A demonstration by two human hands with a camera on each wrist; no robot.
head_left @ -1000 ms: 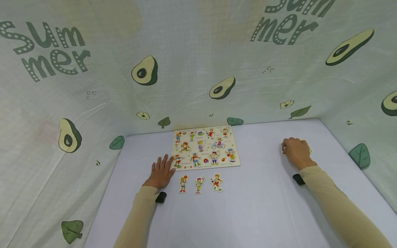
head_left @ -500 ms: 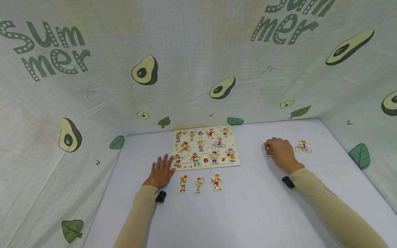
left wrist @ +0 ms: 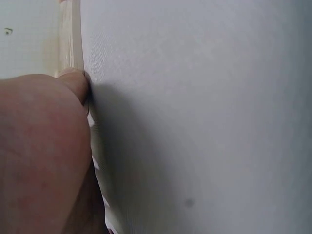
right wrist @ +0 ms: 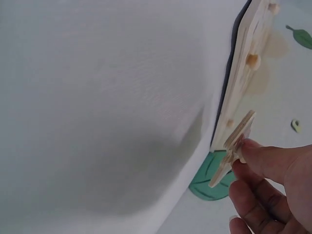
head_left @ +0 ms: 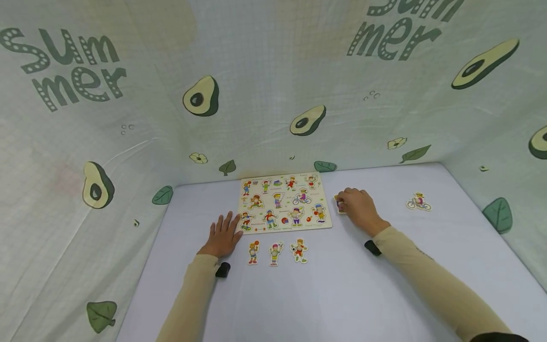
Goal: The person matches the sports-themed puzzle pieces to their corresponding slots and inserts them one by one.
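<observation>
A wooden knob puzzle board (head_left: 268, 203) with colourful sports figures lies at the back of the table. My left hand (head_left: 221, 236) rests spread on the table, its fingertips at the board's lower left corner; in the left wrist view the thumb touches the board's edge. To the right of the board, my right hand (head_left: 361, 210) pinches a small wooden puzzle piece (right wrist: 239, 132) between thumb and fingers. That piece is tilted and held off the table, its picture mostly hidden by the fingers. Knobs (right wrist: 253, 61) stand up from the board in the right wrist view.
In front of the board, three loose figure pieces lie in a row: one with a ball (head_left: 253, 253), one in a pink hat (head_left: 274, 254), a footballer (head_left: 298, 251). A cyclist piece (head_left: 419, 203) lies far right. A printed curtain (head_left: 256, 95) hangs behind the table.
My right hand has moved left from near the cyclist piece to beside the board, carrying the puzzle piece and uncovering the cyclist. My left hand has stayed put.
</observation>
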